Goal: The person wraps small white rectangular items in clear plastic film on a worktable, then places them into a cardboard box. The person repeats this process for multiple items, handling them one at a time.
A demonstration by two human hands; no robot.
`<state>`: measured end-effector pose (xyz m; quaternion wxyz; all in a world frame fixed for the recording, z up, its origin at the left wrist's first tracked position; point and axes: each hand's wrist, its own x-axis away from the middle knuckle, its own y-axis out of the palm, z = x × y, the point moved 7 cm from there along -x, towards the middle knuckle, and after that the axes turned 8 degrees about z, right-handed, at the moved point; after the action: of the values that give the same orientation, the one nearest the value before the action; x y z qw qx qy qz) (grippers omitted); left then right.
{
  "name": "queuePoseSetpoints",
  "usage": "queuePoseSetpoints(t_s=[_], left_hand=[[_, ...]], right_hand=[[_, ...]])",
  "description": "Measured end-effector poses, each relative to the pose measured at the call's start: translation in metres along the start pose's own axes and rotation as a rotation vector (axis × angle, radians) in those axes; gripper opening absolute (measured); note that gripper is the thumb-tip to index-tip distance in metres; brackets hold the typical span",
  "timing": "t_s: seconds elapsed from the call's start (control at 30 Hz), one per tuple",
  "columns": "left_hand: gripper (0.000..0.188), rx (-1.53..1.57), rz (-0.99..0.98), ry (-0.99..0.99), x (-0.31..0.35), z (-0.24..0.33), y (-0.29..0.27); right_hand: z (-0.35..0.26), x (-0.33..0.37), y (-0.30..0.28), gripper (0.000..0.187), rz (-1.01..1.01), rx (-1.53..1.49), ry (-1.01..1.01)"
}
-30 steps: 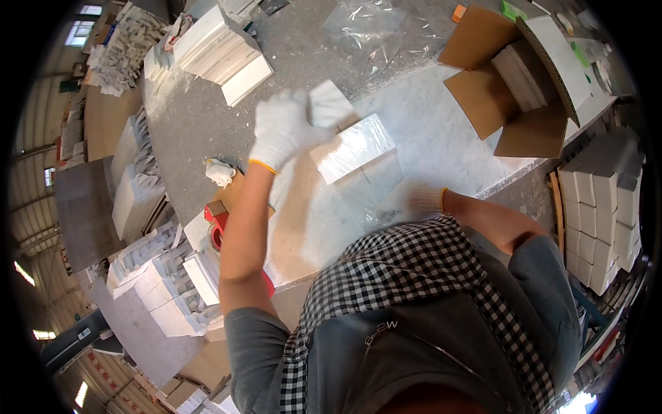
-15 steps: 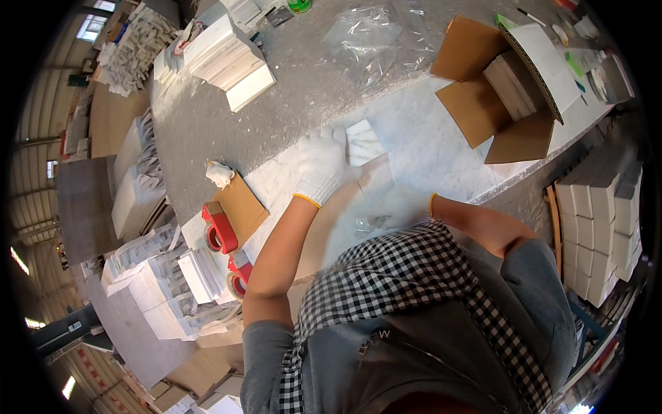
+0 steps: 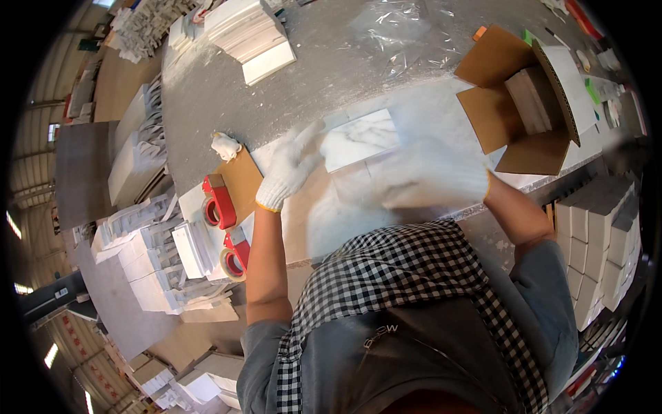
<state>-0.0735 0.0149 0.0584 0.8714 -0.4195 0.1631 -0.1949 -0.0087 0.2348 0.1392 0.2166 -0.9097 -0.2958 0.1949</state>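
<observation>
**Around the bench**

I see an open cardboard box (image 3: 524,103) at the right of the grey table (image 3: 207,96), with a pale slab standing inside it. A crumpled clear plastic sheet (image 3: 403,31) lies at the far edge. A stack of white tiles (image 3: 248,31) sits at the far left. Two red tape dispensers (image 3: 224,221) lie beside a brown cardboard piece (image 3: 241,183). White boxes (image 3: 600,234) are stacked at my right.

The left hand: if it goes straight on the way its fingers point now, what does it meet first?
Probably the white marbled tile lying just ahead of the left hand. The fingertips look nearly at its edge, though depth is uncertain.
</observation>
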Motion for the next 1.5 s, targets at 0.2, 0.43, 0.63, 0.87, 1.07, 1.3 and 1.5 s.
queuePoseSetpoints(t_s=[0.2, 0.43, 0.63, 0.87, 1.07, 1.3, 1.5], left_hand=[[0.083, 0.068, -0.068, -0.120, 0.018, 0.025, 0.003], [0.047, 0.618, 0.209, -0.563, -0.005, 0.002, 0.019], [0.029, 0.562, 0.311, -0.698, -0.023, -0.034, 0.043], [0.029, 0.513, 0.274, -0.845, -0.031, -0.065, 0.064], [0.029, 0.759, 0.373, -0.808, -0.026, -0.074, 0.078], [0.029, 0.838, 0.474, -0.850, -0.022, -0.068, 0.079], [0.028, 0.885, 0.505, -0.739, -0.018, -0.065, 0.077]], right_hand=[[0.027, -0.067, -0.033, 0.030, 0.098, 0.067, 0.024], [0.087, -0.128, -0.035, 0.035, 0.166, -0.019, 0.096], [0.175, -0.148, -0.017, 0.033, 0.202, -0.178, 0.350], [0.234, -0.137, -0.002, 0.046, 0.201, 0.093, 0.513], [0.276, -0.112, -0.037, 0.056, 0.683, -0.608, 0.718], [0.224, -0.070, -0.004, 0.078, 0.264, -0.298, 0.595], [0.158, -0.059, -0.022, 0.060, 0.375, -0.542, 0.586]])
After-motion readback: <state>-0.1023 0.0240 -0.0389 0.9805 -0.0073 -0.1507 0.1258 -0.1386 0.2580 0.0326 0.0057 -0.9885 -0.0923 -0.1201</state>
